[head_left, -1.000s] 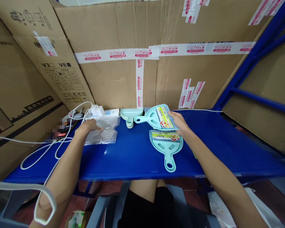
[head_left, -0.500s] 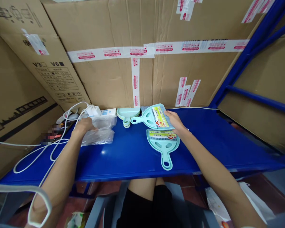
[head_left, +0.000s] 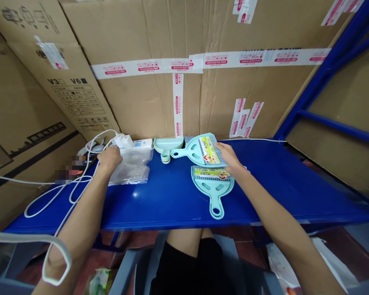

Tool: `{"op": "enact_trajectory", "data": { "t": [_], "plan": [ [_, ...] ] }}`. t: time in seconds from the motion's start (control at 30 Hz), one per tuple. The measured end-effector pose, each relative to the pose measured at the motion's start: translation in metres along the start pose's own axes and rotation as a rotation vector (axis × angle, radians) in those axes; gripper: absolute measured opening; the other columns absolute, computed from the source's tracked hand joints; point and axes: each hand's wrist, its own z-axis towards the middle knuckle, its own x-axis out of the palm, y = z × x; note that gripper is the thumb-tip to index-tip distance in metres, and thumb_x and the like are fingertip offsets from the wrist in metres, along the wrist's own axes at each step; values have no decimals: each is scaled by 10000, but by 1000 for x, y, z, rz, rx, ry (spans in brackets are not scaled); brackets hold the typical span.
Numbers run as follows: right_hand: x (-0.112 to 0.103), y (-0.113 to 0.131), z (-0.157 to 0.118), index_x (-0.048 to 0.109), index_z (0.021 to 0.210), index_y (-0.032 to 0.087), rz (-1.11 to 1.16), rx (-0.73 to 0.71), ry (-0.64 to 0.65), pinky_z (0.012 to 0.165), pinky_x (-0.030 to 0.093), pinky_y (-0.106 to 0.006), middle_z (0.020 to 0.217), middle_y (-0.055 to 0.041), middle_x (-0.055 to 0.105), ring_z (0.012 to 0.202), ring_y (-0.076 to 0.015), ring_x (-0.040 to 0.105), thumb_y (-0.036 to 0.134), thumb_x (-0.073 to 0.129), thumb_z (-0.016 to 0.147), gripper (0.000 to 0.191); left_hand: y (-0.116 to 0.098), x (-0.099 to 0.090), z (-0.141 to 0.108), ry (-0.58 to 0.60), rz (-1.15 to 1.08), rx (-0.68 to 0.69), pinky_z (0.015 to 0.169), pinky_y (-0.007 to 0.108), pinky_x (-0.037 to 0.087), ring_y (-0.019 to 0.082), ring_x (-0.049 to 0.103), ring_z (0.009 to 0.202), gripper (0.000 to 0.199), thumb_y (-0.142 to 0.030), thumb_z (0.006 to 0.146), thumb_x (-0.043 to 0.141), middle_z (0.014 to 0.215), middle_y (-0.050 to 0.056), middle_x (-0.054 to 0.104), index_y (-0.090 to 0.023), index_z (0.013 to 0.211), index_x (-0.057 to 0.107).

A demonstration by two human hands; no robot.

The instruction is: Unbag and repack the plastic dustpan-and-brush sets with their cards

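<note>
My right hand (head_left: pixel 229 156) grips the brush end of a light-blue dustpan and brush set (head_left: pixel 194 152) with a yellow-green label. Its handle points left. Just below, a second dustpan and brush set (head_left: pixel 213 188) lies on the table with its handle towards me; the held one overlaps its top edge. On the left, my left hand (head_left: pixel 110 159) is closed at the left edge of a pile of clear plastic bags (head_left: pixel 130 170), seemingly on a bag; its fingertips are hidden. Between the hands, at the back, sits a stack of pale-green dustpans (head_left: pixel 167 146).
White cables (head_left: pixel 70 192) loop over the left of the blue table (head_left: pixel 160 205) and hang past my left forearm. A white plug block (head_left: pixel 123 141) and a white box (head_left: pixel 143 144) stand behind the bags. Cardboard walls (head_left: pixel 141 98) enclose the back; a blue metal frame (head_left: pixel 322 78) rises on the right.
My left hand has drawn back slightly towards the bags' far left edge, and its fingers have curled in. My right hand and the held set stay nearly still; the view has shifted slightly.
</note>
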Motion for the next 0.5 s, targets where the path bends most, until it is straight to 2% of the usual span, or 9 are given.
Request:
{"op": "enact_trajectory", "data": {
  "t": [0.1,0.23,0.37,0.5],
  "plan": [
    [2,3,-2,711,885,172,11,46,-40,587,626,-298,748,-52,783,626,-213,753,219,672,948,87,-6,-3,-5,52,69,-82,1010,560,534,492,627,1307,477,-156,888,605,1357,370,635,8,1336,624],
    [2,4,-3,707,888,175,10,52,-42,612,632,-297,754,-46,785,631,-205,754,214,647,962,102,-9,-9,-10,104,50,-38,954,488,545,470,663,1249,521,-191,855,703,1316,375,650,33,1313,600],
    [0,1,-1,706,881,182,-10,27,-46,596,623,-287,768,-42,787,644,-209,758,279,721,927,109,-7,-14,-14,40,35,-37,881,464,543,462,689,1180,524,-134,875,607,1270,383,649,60,1357,544],
    [-1,0,-1,711,889,187,-2,15,-65,609,625,-288,758,-37,786,658,-212,764,279,718,921,97,-6,-20,-17,-17,17,-24,863,443,524,463,676,1183,442,-156,923,507,1266,361,652,4,1320,616]
  ]
}}
